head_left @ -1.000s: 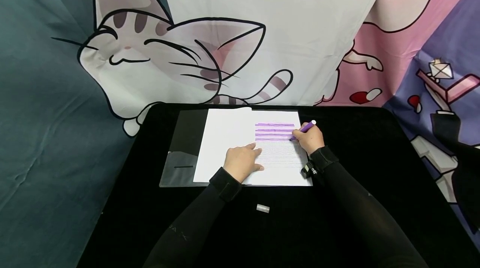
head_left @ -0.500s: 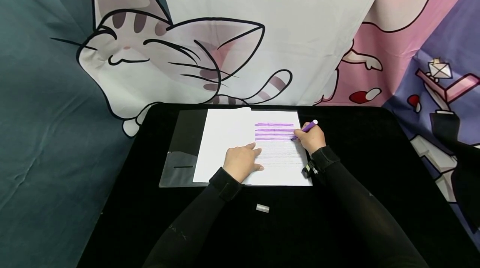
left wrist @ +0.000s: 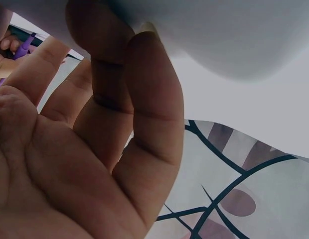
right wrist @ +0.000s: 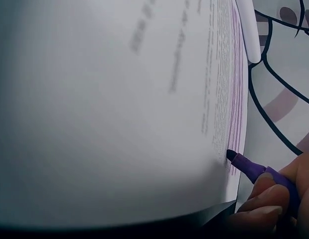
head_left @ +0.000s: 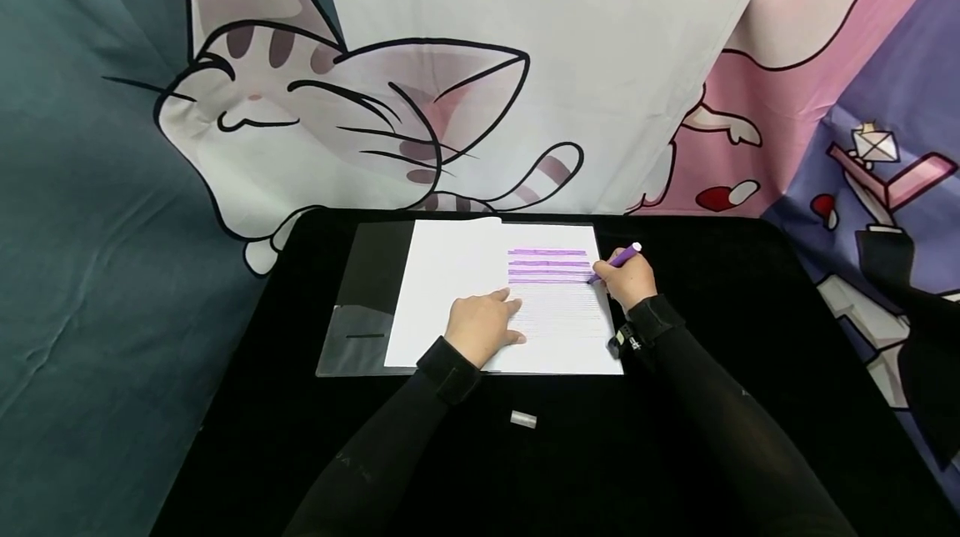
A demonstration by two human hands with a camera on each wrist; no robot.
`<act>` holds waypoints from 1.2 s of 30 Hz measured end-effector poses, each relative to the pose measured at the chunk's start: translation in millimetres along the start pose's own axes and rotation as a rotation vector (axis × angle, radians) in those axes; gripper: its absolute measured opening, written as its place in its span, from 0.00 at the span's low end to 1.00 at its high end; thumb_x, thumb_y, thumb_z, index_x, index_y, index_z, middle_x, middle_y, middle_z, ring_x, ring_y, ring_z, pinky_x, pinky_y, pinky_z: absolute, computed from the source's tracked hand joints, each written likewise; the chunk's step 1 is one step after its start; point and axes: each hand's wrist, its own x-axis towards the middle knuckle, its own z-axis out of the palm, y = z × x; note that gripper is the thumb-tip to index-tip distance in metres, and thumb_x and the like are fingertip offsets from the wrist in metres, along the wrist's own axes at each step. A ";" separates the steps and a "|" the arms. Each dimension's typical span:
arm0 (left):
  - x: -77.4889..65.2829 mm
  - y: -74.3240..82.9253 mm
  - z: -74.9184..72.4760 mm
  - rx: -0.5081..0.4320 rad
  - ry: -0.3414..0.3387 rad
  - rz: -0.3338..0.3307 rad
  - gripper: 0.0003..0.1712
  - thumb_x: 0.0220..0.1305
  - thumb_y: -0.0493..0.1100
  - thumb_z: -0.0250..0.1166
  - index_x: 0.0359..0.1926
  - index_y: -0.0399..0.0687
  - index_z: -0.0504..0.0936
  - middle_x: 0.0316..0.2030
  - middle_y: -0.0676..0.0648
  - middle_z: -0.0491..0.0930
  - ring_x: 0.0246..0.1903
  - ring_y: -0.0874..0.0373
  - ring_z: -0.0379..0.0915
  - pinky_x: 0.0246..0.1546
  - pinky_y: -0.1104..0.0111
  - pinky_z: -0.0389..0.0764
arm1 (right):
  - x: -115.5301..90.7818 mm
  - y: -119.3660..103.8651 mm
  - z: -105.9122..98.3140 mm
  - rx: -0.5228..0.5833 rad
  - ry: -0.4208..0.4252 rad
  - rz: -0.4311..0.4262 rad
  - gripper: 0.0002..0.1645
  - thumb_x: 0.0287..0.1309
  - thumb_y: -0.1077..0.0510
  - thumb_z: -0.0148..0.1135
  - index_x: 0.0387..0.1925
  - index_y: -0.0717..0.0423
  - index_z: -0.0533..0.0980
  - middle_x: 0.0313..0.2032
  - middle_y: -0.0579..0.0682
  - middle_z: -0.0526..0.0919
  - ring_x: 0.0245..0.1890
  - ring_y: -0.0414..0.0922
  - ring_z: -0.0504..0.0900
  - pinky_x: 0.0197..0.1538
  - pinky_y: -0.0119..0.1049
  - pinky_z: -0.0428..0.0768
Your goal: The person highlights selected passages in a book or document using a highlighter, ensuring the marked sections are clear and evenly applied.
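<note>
An open booklet has a blank left page [head_left: 442, 270] and a printed right page [head_left: 555, 349]. Several purple lines [head_left: 549, 263] cross the upper text of the right page. My right hand [head_left: 633, 280] holds a purple marker [head_left: 626, 255] near that page's right edge, its dark tip at the end of the lowest line. In the right wrist view, fingers pinch the marker [right wrist: 253, 169] just behind its tip. My left hand [head_left: 480, 327] rests on the booklet near the fold, fingers spread. The left wrist view shows its fingers [left wrist: 154, 94] bent gently against the paper.
A see-through dark cover sheet [head_left: 367, 295] extends left from under the pages. A small whitish cylinder, like a cap [head_left: 523, 419], lies on the black table [head_left: 570, 470] in front of the booklet. Behind the table hangs a cloth printed with a cartoon cat [head_left: 300, 137].
My right hand has slid slightly to the right with the marker, along the lowest purple line toward the page's edge. My left hand has stayed in place on the booklet.
</note>
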 end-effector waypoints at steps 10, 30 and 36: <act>1.9 -1.3 -0.9 0.020 -0.002 -0.005 0.41 0.67 0.72 0.76 0.76 0.67 0.85 0.78 0.53 0.81 0.68 0.50 0.89 0.52 0.49 0.94 | -10.9 -8.3 -6.9 0.042 0.002 -0.072 0.16 0.65 0.53 0.69 0.22 0.49 0.77 0.20 0.50 0.85 0.20 0.47 0.82 0.24 0.38 0.78; -2.3 0.8 1.1 0.002 0.006 0.004 0.41 0.66 0.71 0.77 0.76 0.66 0.85 0.78 0.53 0.82 0.68 0.49 0.89 0.53 0.49 0.94 | -80.3 -63.6 -27.9 0.579 0.002 0.113 0.21 0.75 0.63 0.61 0.22 0.49 0.74 0.17 0.40 0.77 0.16 0.33 0.71 0.24 0.26 0.71; -3.5 2.2 0.0 0.039 0.015 0.007 0.41 0.66 0.72 0.76 0.76 0.67 0.85 0.78 0.54 0.82 0.65 0.49 0.92 0.49 0.52 0.95 | -84.5 -80.9 -24.8 0.734 -0.077 0.114 0.22 0.82 0.61 0.61 0.26 0.48 0.73 0.16 0.40 0.76 0.15 0.34 0.69 0.23 0.26 0.66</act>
